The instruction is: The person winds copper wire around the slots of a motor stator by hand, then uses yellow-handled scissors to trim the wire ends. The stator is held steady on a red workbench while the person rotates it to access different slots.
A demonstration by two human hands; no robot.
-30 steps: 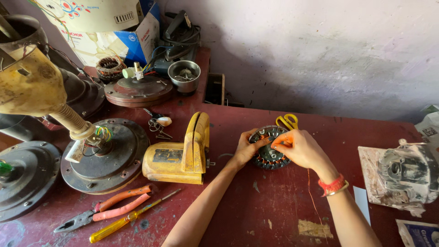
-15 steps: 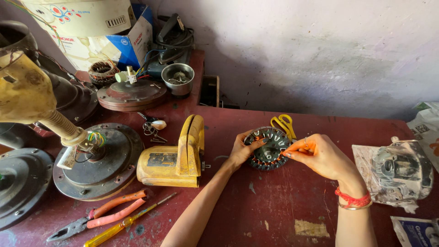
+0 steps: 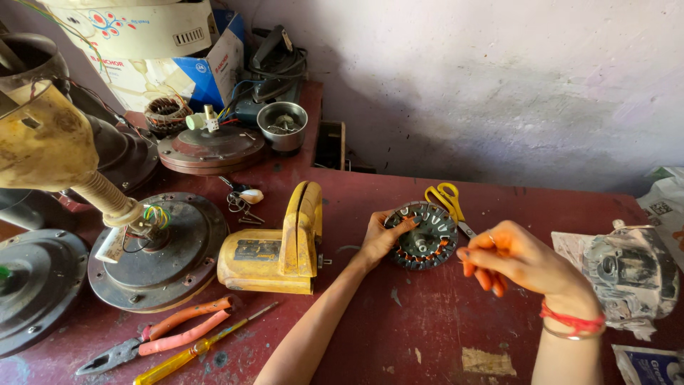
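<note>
The left hand [image 3: 381, 237] grips the near-left rim of a round motor stator [image 3: 425, 235], fingers curled over its edge, holding it tilted on the dark red workbench [image 3: 399, 328]. The stator lies just right of a yellow power tool [image 3: 274, 249], its slotted core and copper-coloured windings facing up. The right hand [image 3: 516, 260] hovers just right of the stator, off its rim, fingers pinched together with orange-tipped nails; whether a thin wire runs between them is too fine to tell. A red thread band sits on that wrist.

Yellow-handled scissors [image 3: 447, 202] lie touching the far-right side of the stator. Well right of the stator rests a grey motor part on crumpled paper [image 3: 627, 274]. Left of the stator, beyond the yellow tool, a ceiling fan motor housing [image 3: 160, 249] lies flat with coloured wires at its hub. Near-left of the stator, orange-handled pliers [image 3: 160, 335] and a yellow screwdriver [image 3: 203, 348] lie side by side. Far-left of the stator stands a small steel bowl [image 3: 282, 125]
</note>
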